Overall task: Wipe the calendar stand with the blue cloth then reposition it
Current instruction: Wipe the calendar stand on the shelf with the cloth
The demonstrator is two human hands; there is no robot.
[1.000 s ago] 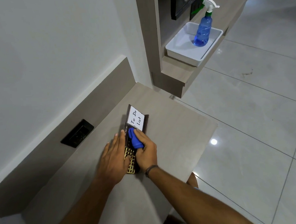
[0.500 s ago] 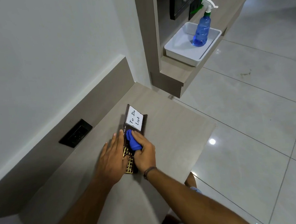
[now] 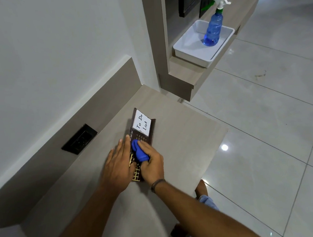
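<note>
A dark brown calendar stand [image 3: 151,131] lies flat on the beige counter [image 3: 187,140], with a white "To Do List" card at its far end and gold grid print at its near end. My right hand [image 3: 152,162] is closed around a bunched blue cloth [image 3: 139,153] and presses it on the middle of the stand. My left hand [image 3: 118,165] lies flat with fingers spread along the stand's left edge, holding it down. Both hands hide much of the stand's middle.
A blue spray bottle [image 3: 213,30] stands in a white tray [image 3: 186,50] on a lower shelf at the back right. A black wall socket [image 3: 79,139] sits left of the stand. The counter's right edge drops to a glossy tiled floor [image 3: 264,129].
The blue cloth and my right hand have slid a little toward the card end of the stand. My left hand stays pressed beside it.
</note>
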